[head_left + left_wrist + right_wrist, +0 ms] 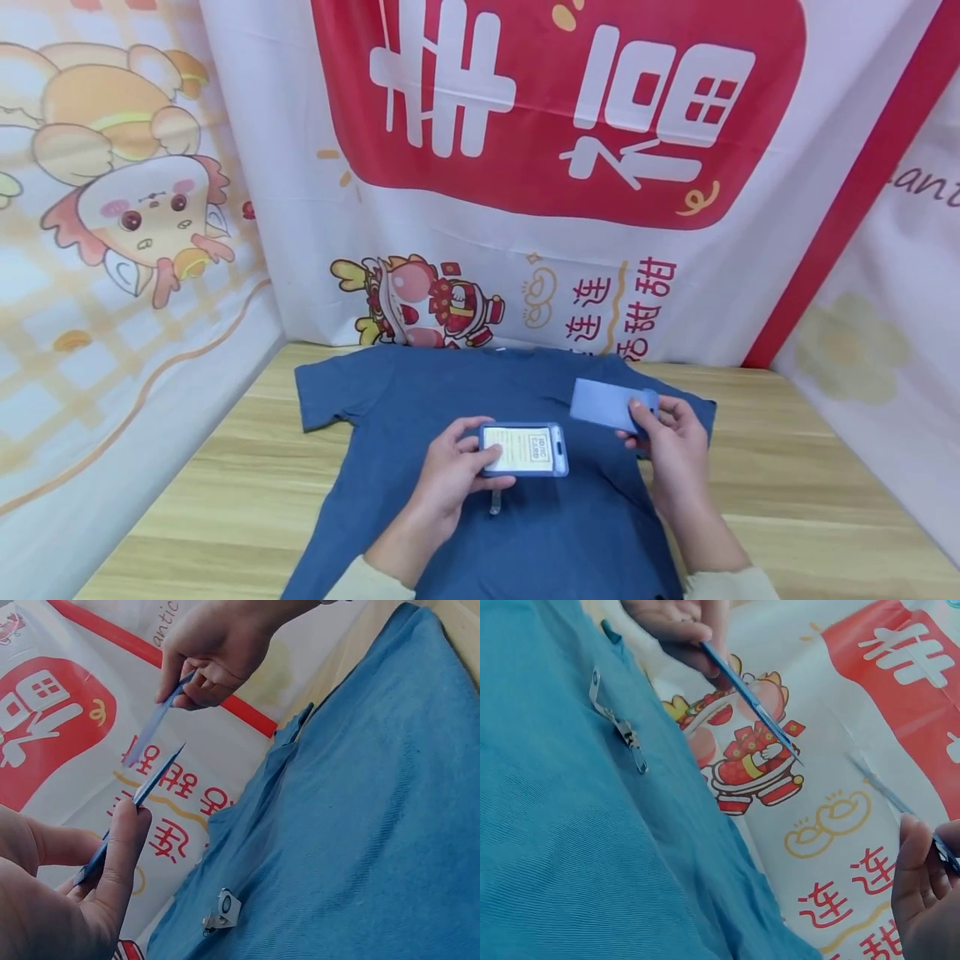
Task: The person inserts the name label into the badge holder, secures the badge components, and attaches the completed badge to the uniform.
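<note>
In the head view my left hand (442, 479) pinches a blue badge holder (557, 433) by its left end. A pale ID card insert (517, 454) shows in the holder's frame, with the thumb lying over it. My right hand (675, 446) grips a flat, translucent blue panel (600, 406) by its right end, apart from the holder. Both pieces appear edge-on in the left wrist view, the holder (154, 780) below the panel (150, 731). Beneath the hands, a small metal badge clip (619, 724) lies on a blue T-shirt (450, 383).
The T-shirt is spread over a wood-grain table (780, 467). Behind the table hangs a white cloth backdrop (277, 167) with red panels and cartoon prints. More printed cloth (45, 417) closes off the left side.
</note>
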The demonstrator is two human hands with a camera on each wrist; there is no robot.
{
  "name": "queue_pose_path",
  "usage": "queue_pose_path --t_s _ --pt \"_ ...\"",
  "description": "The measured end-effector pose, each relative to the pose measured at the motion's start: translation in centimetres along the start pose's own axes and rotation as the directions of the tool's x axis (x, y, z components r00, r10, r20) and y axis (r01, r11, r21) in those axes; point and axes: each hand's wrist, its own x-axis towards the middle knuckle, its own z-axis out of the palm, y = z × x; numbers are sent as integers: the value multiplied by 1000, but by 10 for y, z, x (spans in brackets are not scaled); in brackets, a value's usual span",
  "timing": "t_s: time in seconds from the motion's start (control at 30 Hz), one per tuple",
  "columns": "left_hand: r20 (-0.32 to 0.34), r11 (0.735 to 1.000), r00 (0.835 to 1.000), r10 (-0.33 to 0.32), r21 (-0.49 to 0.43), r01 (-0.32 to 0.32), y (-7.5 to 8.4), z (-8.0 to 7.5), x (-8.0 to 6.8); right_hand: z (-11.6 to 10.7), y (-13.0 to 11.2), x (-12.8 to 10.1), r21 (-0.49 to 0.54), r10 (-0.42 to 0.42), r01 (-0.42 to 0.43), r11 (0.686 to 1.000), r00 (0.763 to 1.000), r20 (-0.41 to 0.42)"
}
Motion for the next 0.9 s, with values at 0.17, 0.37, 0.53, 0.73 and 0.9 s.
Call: queue_pose_path --t_s 0.17,0.37,0.53,0.73,0.9 --pt "3 1000 1000 -11 -5 11 -2 1 1 6 2 -6 24 12 -15 1000 993 120" --pt "10 1000 1000 -5 -17 5 -2 2 0 25 8 -14 -90 -9 32 995 971 238" --pt "10 1000 1000 -10 -29 10 -1 4 0 31 15 -16 -172 11 29 985 974 226" --pt "4 1000 1000 -8 -29 8 -1 5 -1 32 21 -16 -210 14 34 977 975 221" --pt "4 999 1000 1 -38 0 -1 4 -1 34 22 -15 -214 12 38 976 973 230"
